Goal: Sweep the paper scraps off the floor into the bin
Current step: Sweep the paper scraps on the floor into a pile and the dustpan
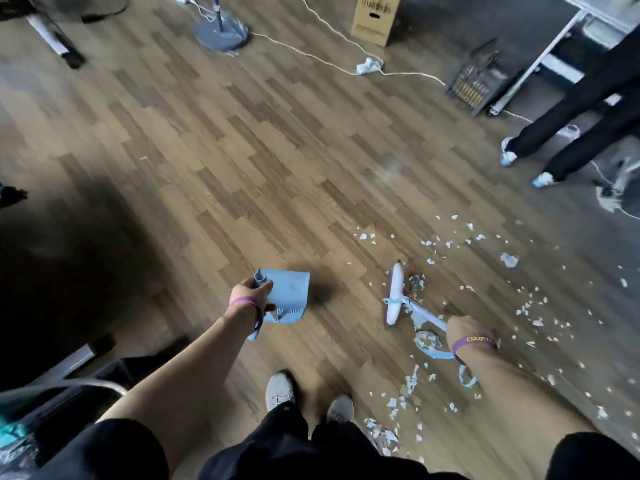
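Left grip (250, 295) on dustpan (288, 295), right grip (462, 330) on broom (394, 294) (scraps (526, 306) beside)

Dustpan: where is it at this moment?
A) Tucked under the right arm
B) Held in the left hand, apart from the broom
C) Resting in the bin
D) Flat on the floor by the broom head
B: the left hand holds the blue dustpan at its handle, well apart from the broom that the right hand holds.
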`<state>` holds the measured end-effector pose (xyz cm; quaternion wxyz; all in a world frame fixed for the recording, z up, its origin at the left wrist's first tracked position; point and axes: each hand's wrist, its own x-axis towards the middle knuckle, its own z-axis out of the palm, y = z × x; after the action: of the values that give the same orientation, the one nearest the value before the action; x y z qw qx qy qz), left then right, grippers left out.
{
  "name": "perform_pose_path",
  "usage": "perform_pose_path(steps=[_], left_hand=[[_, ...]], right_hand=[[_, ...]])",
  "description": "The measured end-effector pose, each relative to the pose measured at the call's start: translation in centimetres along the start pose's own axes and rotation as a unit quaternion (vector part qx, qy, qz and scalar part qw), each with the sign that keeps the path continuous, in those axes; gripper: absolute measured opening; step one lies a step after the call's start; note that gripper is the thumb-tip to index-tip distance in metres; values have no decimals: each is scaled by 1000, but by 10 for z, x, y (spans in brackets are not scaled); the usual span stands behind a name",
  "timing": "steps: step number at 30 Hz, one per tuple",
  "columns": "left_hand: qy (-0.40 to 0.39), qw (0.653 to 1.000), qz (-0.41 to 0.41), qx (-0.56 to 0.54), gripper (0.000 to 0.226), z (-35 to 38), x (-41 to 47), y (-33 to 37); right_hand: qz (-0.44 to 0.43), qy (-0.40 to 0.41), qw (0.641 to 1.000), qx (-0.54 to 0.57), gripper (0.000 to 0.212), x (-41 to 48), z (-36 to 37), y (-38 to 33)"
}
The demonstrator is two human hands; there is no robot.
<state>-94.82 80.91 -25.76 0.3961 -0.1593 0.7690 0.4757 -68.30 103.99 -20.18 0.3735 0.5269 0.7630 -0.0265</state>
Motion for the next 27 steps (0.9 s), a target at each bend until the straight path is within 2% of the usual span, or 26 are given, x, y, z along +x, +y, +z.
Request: perform_pose_path(steps=[6, 14, 17, 21, 27], left_hand=[[-49, 998, -1, 26, 21, 36, -2, 25], [-20, 995, 61, 75, 17, 58, 10, 64], [5, 993, 85, 81, 9, 74, 18, 81], [22, 992, 86, 88, 9, 101, 39, 116], [62, 993, 70, 65, 9, 165, 69, 176]], right_hand=[[-14, 43, 999, -16, 31, -2, -24, 5], [-108, 59, 992, 16, 34, 36, -58, -33], [-138, 61, 988, 27, 37, 68, -72, -45], [-156, 53, 984, 63, 34, 128, -99, -56], [-160, -2, 983, 90, 33, 230, -139, -40]])
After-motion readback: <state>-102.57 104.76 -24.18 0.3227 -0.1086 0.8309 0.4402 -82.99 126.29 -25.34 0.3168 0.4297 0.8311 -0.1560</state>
